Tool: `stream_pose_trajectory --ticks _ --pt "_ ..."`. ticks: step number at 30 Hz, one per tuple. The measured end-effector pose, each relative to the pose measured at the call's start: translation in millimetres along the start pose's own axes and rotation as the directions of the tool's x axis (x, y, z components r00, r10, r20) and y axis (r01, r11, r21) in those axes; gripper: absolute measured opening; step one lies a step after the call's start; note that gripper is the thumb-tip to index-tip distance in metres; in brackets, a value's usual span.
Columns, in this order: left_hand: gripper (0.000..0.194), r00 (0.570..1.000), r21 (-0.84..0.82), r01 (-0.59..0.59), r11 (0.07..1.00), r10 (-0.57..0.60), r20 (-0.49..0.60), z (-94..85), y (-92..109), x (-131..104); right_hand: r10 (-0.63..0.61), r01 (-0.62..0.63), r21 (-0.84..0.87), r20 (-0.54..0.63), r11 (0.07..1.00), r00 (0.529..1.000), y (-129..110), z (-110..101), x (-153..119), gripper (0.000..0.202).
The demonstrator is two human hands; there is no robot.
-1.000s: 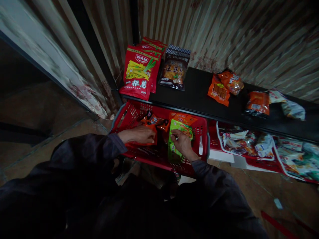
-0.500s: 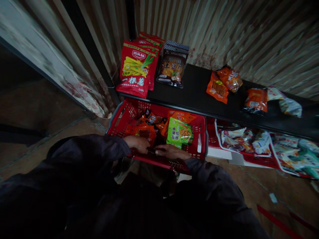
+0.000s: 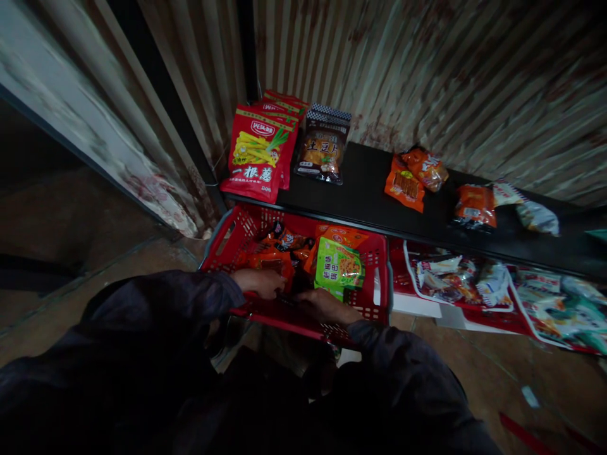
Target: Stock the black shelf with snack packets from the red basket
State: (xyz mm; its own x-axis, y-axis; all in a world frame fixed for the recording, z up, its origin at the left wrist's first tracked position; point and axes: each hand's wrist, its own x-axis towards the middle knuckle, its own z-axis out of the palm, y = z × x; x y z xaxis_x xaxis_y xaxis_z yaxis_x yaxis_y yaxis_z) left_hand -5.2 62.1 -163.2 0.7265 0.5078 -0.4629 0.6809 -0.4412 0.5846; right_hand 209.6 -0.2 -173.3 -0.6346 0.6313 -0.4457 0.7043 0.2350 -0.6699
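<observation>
My left hand (image 3: 260, 282) reaches over the near side of a red plastic basket (image 3: 379, 272), its fingers curled inward. Facing it is my right hand (image 3: 327, 307), also with bent fingers. Between the fingertips lies something small and dark, too dim to name. Inside the basket, a green snack bag (image 3: 337, 268) rests behind my right hand, partly over an orange bag (image 3: 342, 235). Orange and black snack packets (image 3: 287, 240) lie at the back left of the basket, and another orange packet (image 3: 269, 261) is just behind my left hand.
On the black shelf (image 3: 365, 183) behind the basket stand red snack bags (image 3: 256, 155) and a brown bag (image 3: 324, 144). Orange packets (image 3: 406, 179) lie farther right. More baskets of wrapped snacks (image 3: 450, 278) sit below the shelf's edge, and a striped curtain (image 3: 403, 69) hangs behind.
The view has tilted slightly, so the shelf and basket appear a little lower. Both hands stay at the basket's near side, with the right fingers slightly shifted.
</observation>
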Motion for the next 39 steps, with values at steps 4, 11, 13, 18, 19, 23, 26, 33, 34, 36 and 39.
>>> stream_pose_trajectory --ticks 4,11,13,18,19,23,26,33,34,36,39 --pt "0.021 0.997 0.078 -0.03 0.996 0.024 0.078 -10.0 4 0 0.051 -0.055 -0.024 -0.141 0.998 0.989 4 -2 2 0.025" --pt "0.018 0.971 -0.132 -0.021 0.991 -0.011 -0.237 -52.7 4 -4 0.111 0.055 0.375 -0.406 0.925 0.907 16 -46 0 0.028" --pt "0.023 0.952 -0.333 -0.049 0.942 -0.057 -0.3 -59.6 3 -4 0.14 0.131 0.514 -0.455 0.848 0.88 16 -59 -4 0.033" --pt "0.041 0.929 -0.713 -0.237 0.66 -0.061 -0.365 -65.9 12 -4 0.281 0.257 0.685 -0.57 0.682 0.772 12 -78 -14 0.037" --pt "0.043 0.929 -0.748 -0.256 0.613 -0.058 -0.366 -65.7 15 -5 0.307 0.283 0.707 -0.583 0.648 0.752 11 -80 -16 0.037" --pt "0.05 0.949 -0.882 -0.252 0.398 -0.078 -0.306 -61.0 27 -5 0.385 0.383 0.756 -0.618 0.531 0.686 3 -87 -20 0.037" --pt "0.052 0.945 -0.921 -0.24 0.308 -0.144 -0.295 -55.5 33 -1 0.435 0.435 0.769 -0.629 0.468 0.645 -2 -90 -20 0.036" --pt "0.048 0.954 -0.955 -0.207 0.213 -0.171 -0.245 -50.4 42 4 0.463 0.498 0.77 -0.638 0.399 0.615 0 -92 -20 0.035" --pt "0.049 0.959 -0.958 -0.197 0.208 -0.161 -0.233 -50.8 43 4 0.47 0.507 0.77 -0.638 0.387 0.61 0 -93 -20 0.035" --pt "0.05 0.965 -0.961 -0.18 0.21 -0.152 -0.213 -51.2 45 3 0.483 0.529 0.771 -0.635 0.355 0.602 0 -94 -20 0.037" --pt "0.051 0.957 -0.955 -0.161 0.247 -0.199 -0.212 -49.4 45 3 0.514 0.549 0.775 -0.625 0.314 0.588 1 -95 -19 0.043"
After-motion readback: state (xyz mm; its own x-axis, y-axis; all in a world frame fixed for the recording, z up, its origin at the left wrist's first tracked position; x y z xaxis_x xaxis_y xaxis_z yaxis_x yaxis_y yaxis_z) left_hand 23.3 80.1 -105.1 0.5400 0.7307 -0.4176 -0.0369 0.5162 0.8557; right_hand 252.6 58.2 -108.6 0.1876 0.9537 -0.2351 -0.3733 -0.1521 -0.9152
